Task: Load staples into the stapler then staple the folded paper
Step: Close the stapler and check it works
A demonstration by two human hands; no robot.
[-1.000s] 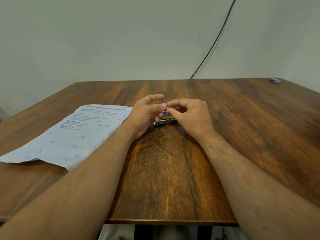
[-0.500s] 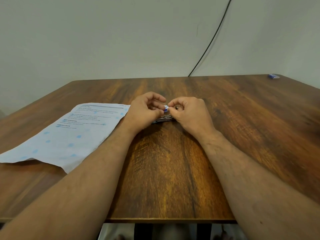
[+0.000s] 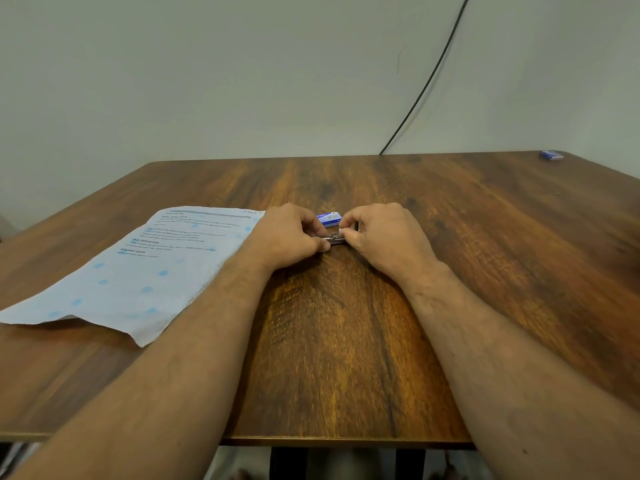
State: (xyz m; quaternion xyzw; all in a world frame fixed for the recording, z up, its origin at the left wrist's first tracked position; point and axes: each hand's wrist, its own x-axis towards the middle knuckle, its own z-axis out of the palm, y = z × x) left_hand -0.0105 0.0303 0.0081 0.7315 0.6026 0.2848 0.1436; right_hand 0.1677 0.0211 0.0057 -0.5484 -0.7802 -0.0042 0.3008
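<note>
A small metal stapler [image 3: 333, 239] lies on the wooden table [image 3: 346, 341] between my two hands. My left hand [image 3: 289, 233] curls over its left end, fingertips pinched on it. My right hand [image 3: 384, 235] pinches its right end with thumb and forefinger. Most of the stapler is hidden by my fingers. A small blue and white staple box [image 3: 329, 218] rests on the table just behind the stapler. The printed paper [image 3: 138, 271] lies flat to the left, its right edge under my left wrist.
A second small blue object [image 3: 550, 155] sits at the far right corner of the table. A black cable [image 3: 426, 84] runs down the wall to the table's back edge. The table's front edge is close to my body.
Both hands have dropped lower onto the stapler. The staple box, earlier held between my fingertips, now rests on the table behind them.
</note>
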